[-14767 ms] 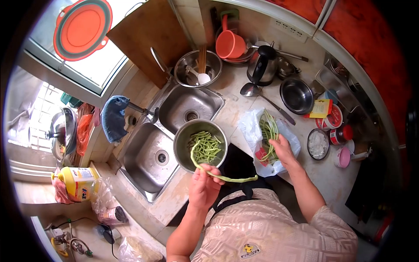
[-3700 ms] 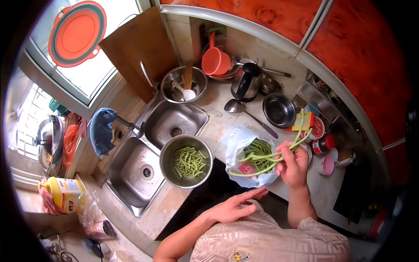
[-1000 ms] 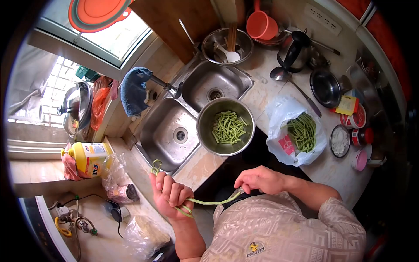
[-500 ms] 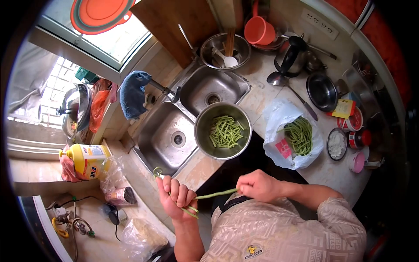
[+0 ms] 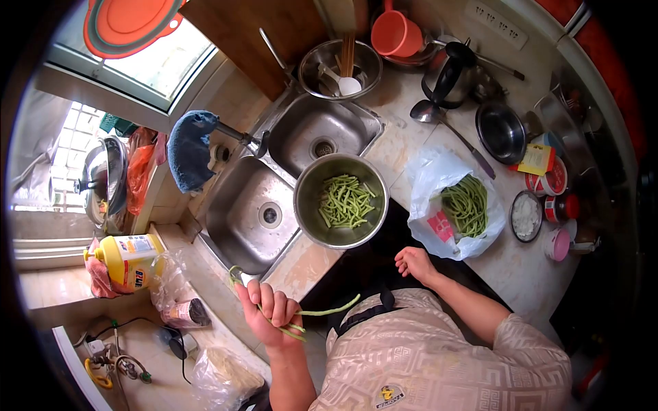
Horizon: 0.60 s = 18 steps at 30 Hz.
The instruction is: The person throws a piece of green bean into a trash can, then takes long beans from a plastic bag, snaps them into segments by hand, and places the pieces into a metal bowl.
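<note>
My left hand [image 5: 270, 312] is closed around a few long green beans [image 5: 332, 310]. One bean sticks out to the right from the fist, and other ends poke out above the thumb and below the palm. My right hand [image 5: 413, 264] is apart from them, over the dark gap at the counter's edge, with its fingers curled together; whatever may be between them is too small to make out. Ahead, a steel pot [image 5: 301, 205] at the sink's edge holds short cut bean pieces [image 5: 347, 201]. Uncut long beans [image 5: 466, 205] lie in a white plastic bag [image 5: 419, 185] on the right.
A double sink [image 5: 236, 205] lies left of the pot. A ladle [image 5: 452, 133], a black bowl [image 5: 502, 137], a dish of white powder [image 5: 526, 216] and jars stand on the right counter. At left are a yellow bottle [image 5: 130, 260] and a clear plastic bag [image 5: 223, 377].
My right hand has let go of the bean's end and moved up and right toward the white bag. My left hand keeps the beans, slightly shifted left in view.
</note>
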Each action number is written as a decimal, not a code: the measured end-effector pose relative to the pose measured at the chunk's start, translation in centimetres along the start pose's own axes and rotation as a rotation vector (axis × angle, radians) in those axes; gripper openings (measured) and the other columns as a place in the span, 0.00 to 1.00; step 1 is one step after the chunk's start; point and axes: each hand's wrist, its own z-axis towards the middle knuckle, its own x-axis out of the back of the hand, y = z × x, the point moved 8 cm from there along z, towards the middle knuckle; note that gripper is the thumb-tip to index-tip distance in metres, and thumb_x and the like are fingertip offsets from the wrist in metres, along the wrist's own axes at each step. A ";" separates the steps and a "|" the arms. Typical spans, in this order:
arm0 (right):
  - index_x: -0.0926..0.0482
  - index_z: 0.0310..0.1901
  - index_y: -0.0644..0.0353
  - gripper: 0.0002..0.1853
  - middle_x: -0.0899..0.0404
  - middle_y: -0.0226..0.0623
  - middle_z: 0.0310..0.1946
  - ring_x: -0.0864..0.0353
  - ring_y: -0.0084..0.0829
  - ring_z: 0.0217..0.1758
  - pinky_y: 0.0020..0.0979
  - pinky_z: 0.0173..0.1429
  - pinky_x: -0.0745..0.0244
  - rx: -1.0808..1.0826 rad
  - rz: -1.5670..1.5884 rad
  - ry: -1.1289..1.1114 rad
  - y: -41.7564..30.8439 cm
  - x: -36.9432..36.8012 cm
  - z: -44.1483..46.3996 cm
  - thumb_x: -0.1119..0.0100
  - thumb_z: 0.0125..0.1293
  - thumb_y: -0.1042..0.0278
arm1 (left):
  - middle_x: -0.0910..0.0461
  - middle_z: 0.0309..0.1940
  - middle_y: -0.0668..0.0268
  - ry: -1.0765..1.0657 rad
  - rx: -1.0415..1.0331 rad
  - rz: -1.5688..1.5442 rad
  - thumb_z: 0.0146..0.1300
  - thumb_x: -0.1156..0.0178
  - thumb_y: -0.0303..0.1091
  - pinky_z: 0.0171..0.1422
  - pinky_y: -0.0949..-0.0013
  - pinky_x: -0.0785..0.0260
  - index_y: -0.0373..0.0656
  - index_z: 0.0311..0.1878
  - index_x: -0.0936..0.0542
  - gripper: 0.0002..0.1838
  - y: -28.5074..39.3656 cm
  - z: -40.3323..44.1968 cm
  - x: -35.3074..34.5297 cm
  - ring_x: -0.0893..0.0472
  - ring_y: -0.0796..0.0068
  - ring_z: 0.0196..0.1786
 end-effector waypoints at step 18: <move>0.22 0.47 0.68 0.17 0.19 0.49 0.37 0.18 0.43 0.41 0.37 0.47 0.25 0.638 -0.626 -0.873 -21.7 -13.6 -13.8 0.52 0.69 0.62 | 0.42 0.11 0.75 0.051 0.137 0.071 0.76 0.62 0.52 0.12 0.80 0.51 0.50 0.27 0.36 0.22 -3.9 1.4 -2.4 0.44 0.84 0.09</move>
